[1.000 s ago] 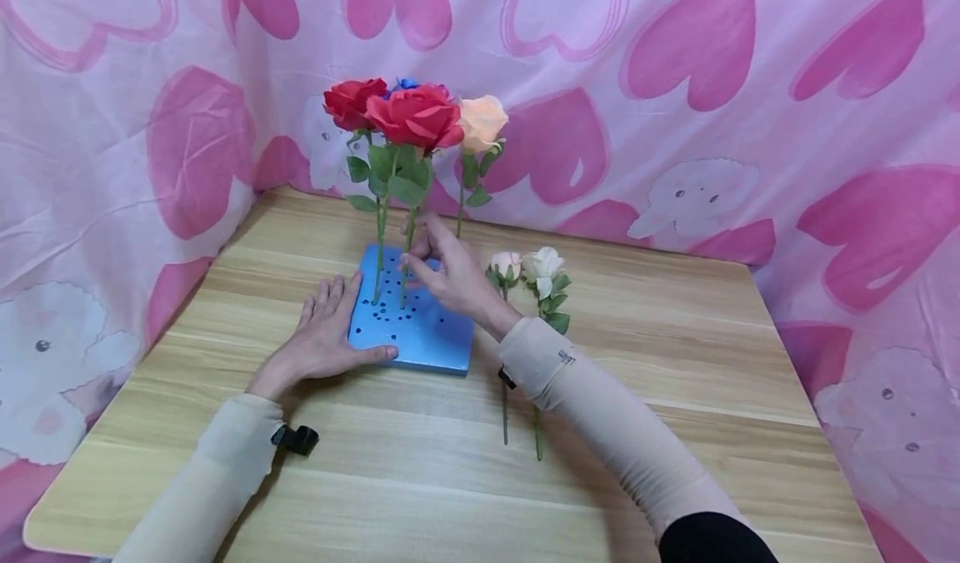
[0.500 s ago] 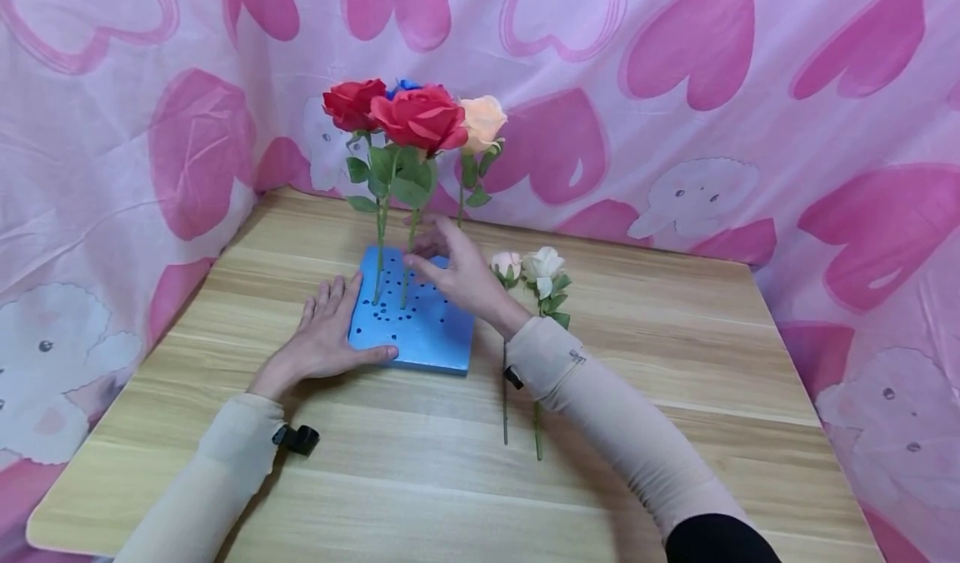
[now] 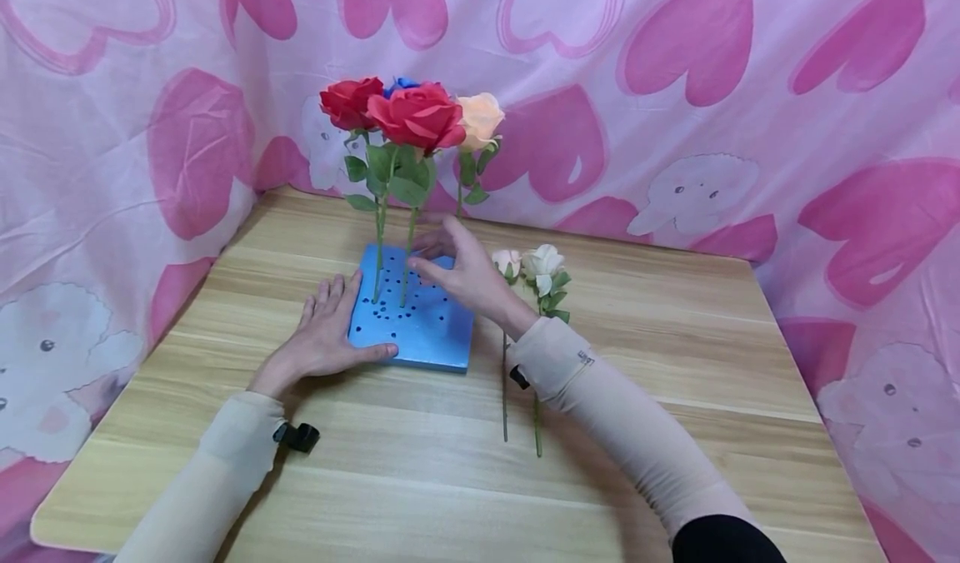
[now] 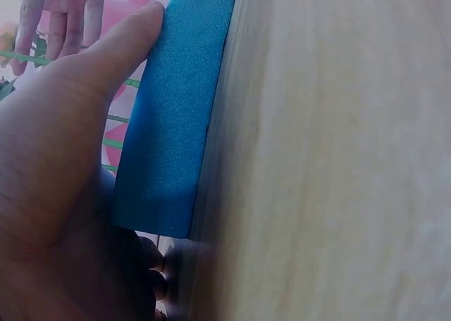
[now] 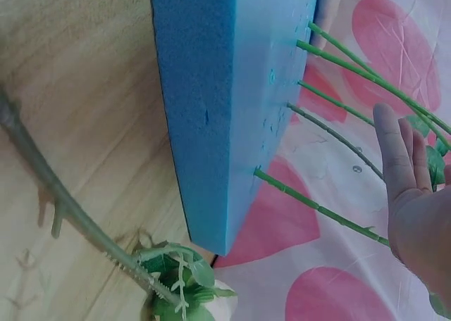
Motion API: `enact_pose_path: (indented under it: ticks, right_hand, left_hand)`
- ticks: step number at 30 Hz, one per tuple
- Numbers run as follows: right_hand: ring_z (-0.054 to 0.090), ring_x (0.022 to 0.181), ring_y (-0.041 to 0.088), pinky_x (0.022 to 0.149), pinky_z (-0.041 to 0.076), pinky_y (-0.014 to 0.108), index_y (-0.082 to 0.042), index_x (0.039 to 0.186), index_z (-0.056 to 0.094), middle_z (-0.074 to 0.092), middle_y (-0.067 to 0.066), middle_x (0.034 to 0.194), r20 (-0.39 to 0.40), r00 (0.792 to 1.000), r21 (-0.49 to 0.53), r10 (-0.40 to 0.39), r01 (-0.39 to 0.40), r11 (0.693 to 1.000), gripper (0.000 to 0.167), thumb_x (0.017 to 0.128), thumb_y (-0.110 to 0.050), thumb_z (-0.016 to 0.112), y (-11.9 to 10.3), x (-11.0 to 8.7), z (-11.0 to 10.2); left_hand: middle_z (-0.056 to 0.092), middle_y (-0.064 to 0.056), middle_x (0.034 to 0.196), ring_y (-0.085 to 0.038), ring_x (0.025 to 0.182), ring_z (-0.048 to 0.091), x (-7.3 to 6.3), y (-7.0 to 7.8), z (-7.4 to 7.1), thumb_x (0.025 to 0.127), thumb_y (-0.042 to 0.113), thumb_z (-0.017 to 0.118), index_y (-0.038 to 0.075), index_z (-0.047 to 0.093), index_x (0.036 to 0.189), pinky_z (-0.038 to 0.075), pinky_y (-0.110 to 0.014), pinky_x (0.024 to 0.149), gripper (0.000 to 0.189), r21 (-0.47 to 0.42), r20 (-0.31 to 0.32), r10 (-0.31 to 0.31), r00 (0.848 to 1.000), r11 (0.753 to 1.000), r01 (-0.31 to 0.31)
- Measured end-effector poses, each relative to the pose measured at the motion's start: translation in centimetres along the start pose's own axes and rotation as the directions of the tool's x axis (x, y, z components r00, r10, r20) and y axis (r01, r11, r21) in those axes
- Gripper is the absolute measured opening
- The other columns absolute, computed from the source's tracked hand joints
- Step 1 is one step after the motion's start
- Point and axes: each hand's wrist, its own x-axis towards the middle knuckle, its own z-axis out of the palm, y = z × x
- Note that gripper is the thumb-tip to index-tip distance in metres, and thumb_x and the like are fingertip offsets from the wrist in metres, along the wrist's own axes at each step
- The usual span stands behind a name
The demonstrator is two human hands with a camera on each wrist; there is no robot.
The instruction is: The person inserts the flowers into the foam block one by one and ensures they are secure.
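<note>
My left hand [image 3: 322, 334] braces a blue foam block [image 3: 427, 351] pierced with several holes. Its fingers lie straight along the left side, and the thumb reaches over the front edge. Standing upright in the block are a large red rose [image 3: 416, 117], another red rose [image 3: 351, 103], a blue flower [image 3: 401, 85] mostly hidden behind them, and a peach rose [image 3: 480, 122]. My right hand [image 3: 472, 271] hovers over the block, just right of the front red rose's stem [image 3: 408, 242]. The right wrist view shows that hand's fingers [image 5: 394, 148] extended among the stems [image 5: 320, 208], gripping nothing.
A white rose [image 3: 544, 267] and a pale pink rose [image 3: 507, 263] lie on the wooden table [image 3: 675, 363], right of the block, partly under the right forearm. A pink heart-patterned cloth [image 3: 570, 72] hangs around the table's back and sides.
The right hand has drawn slightly right, away from the front red rose's stem, its fingers loosening. That rose swayed a little. The left hand has stayed in place.
</note>
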Motion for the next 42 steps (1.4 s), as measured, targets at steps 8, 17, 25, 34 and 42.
enact_pose_path:
  ticks: [8,17,25,34,42]
  right_hand:
    - [0.075,0.116,0.026,0.089,0.069,0.054,-0.013,0.159,0.05,0.075,0.015,0.138,0.007,1.0,0.081,-0.009,0.008,0.997,0.059,0.107,-0.013,0.078,-0.5,-0.7,-1.1]
    - [0.074,0.117,0.032,0.085,0.069,0.059,-0.009,0.159,0.05,0.072,0.021,0.141,-0.025,0.999,0.117,-0.027,0.03,0.993,0.059,0.107,-0.007,0.076,-1.5,-1.4,-2.8]
    - [0.071,0.12,0.043,0.086,0.069,0.06,-0.012,0.158,0.053,0.071,0.019,0.142,-0.054,0.997,0.143,-0.051,0.059,0.988,0.057,0.106,-0.006,0.076,-2.6,-2.5,-4.8]
    - [0.07,0.119,0.046,0.08,0.069,0.059,-0.008,0.159,0.051,0.069,0.025,0.141,-0.122,0.99,0.133,-0.073,0.089,0.987,0.058,0.106,-0.005,0.075,-3.3,-4.3,-7.8]
    - [0.075,0.118,0.032,0.082,0.07,0.056,-0.015,0.157,0.055,0.07,0.024,0.14,-0.205,0.978,0.151,-0.048,0.08,0.985,0.057,0.105,-0.003,0.076,-3.3,-6.0,-10.9]
  left_hand:
    - [-0.009,-0.034,0.182,-0.058,0.167,-0.014,0.0,-0.1,0.0,0.089,0.077,0.077,0.01,-0.009,0.179,-0.009,-0.076,0.132,0.141,0.001,0.001,0.004,1.0,1.0,-0.004]
    - [-0.01,-0.034,0.182,-0.057,0.167,-0.014,0.0,0.0,-0.1,0.09,0.077,0.077,0.01,-0.009,0.179,-0.009,-0.076,0.132,0.141,0.002,0.004,0.0,1.0,1.0,0.0]
    - [-0.01,-0.032,0.182,-0.056,0.168,-0.014,0.0,0.0,0.0,0.089,0.078,0.077,0.011,-0.009,0.179,-0.009,-0.075,0.133,0.141,0.003,0.005,0.003,1.0,1.0,-0.003]
    - [-0.011,-0.032,0.182,-0.056,0.167,-0.014,0.0,0.0,-0.1,0.09,0.077,0.077,0.012,-0.011,0.179,-0.008,-0.076,0.132,0.141,-0.001,0.004,0.013,1.0,1.0,-0.013]
    - [-0.011,-0.033,0.182,-0.057,0.167,-0.015,0.0,0.0,-0.1,0.09,0.077,0.078,0.012,-0.012,0.178,-0.009,-0.076,0.132,0.142,-0.003,0.009,0.011,1.0,1.0,-0.011]
